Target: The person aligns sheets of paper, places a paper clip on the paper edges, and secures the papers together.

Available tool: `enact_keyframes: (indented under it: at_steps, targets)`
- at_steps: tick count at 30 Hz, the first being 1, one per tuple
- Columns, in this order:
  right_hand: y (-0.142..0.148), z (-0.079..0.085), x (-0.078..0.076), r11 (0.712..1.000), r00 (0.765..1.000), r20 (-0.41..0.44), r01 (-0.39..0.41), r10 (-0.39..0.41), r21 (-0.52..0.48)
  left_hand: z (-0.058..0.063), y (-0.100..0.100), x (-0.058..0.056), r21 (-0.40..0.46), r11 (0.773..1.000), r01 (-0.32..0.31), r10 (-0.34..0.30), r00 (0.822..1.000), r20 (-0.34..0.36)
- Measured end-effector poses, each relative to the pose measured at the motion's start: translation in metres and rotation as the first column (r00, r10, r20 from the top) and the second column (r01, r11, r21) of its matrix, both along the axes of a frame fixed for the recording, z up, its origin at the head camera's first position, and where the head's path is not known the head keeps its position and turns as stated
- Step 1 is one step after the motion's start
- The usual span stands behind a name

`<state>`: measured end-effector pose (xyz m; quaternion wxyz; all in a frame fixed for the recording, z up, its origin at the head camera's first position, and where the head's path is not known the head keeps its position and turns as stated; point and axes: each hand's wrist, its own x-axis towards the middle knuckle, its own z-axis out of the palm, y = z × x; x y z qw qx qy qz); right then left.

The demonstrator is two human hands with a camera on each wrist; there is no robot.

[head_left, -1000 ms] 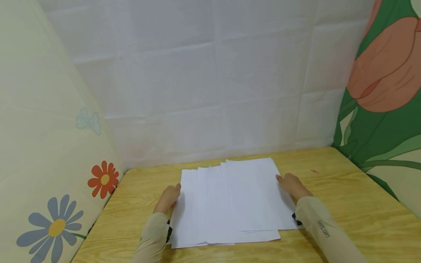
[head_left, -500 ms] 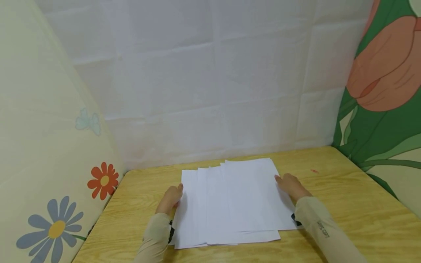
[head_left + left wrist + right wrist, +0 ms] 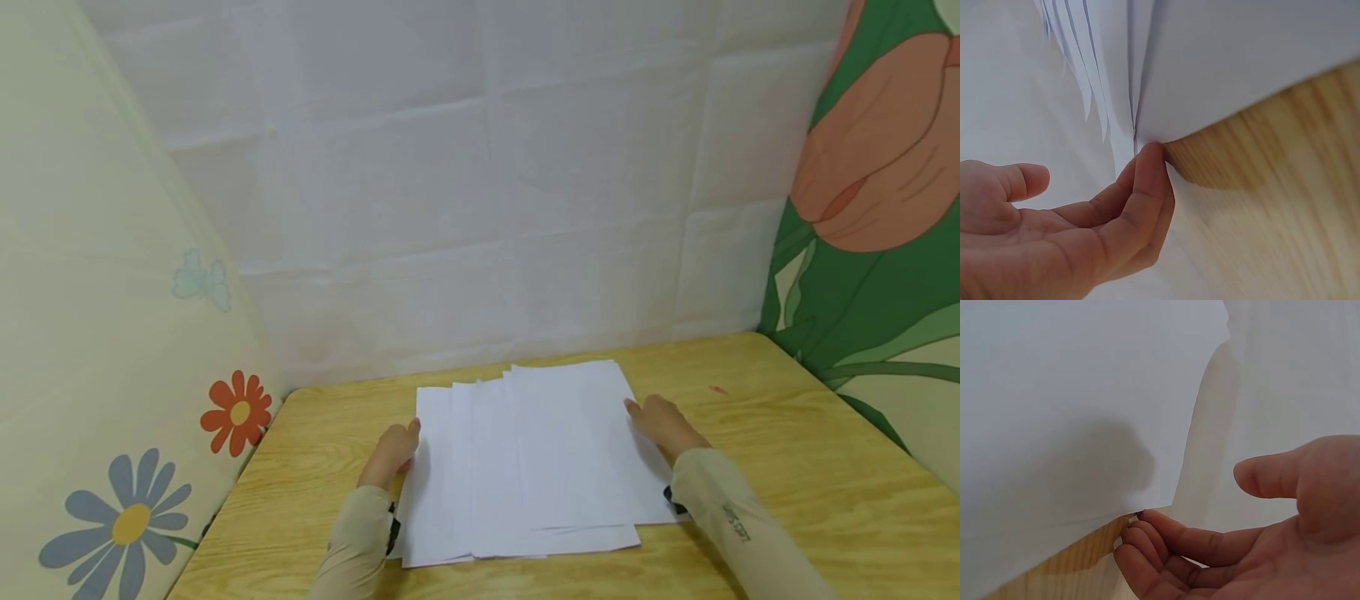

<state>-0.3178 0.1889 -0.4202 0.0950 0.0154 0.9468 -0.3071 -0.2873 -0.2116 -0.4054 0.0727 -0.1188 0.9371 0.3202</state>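
Several overlapping white paper sheets (image 3: 570, 450) lie fanned out on the wooden table, their edges stepped in the head view. At the left side of the sheets is my left hand (image 3: 392, 450). In the left wrist view its bent fingertips (image 3: 1150, 156) touch the edge of the paper (image 3: 1222, 56), while the thumb stands apart. My right hand (image 3: 665, 423) is at the opposite side. From the right wrist, the index fingertip meets the edge of the top sheet (image 3: 1054, 381); the other fingers are loosely curled and the thumb is away from the paper.
The wood-grain table (image 3: 795, 450) extends on both sides of the sheets. Behind it hangs a white cloth backdrop (image 3: 480, 208). Floral panels stand at the left (image 3: 112, 333) and right (image 3: 885, 292). A small reddish mark (image 3: 717, 390) shows on the tabletop.
My left hand has shifted slightly right, and the leftmost sheets have slid right with it. The right hand has edged very slightly left, so the fan is a little narrower.
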Motion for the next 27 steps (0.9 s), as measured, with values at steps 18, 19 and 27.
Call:
enact_keyframes:
  at_steps: [18,19,27]
  targets:
    - [-0.007,0.003,0.001,1.000,1.000,-0.007,-0.008,0.008,0.006,-0.004,0.006,-0.004,0.051,0.999,-0.013,0.014,1.000,-0.006]
    - [-0.007,0.002,0.001,1.000,1.000,-0.008,-0.007,0.007,0.006,-0.005,0.007,-0.005,0.055,0.998,-0.011,0.011,1.000,-0.009]
    - [-0.008,-0.002,-0.002,1.000,1.000,-0.019,-0.015,0.016,0.017,-0.004,0.011,-0.004,0.068,0.998,0.002,-0.003,1.000,0.016]
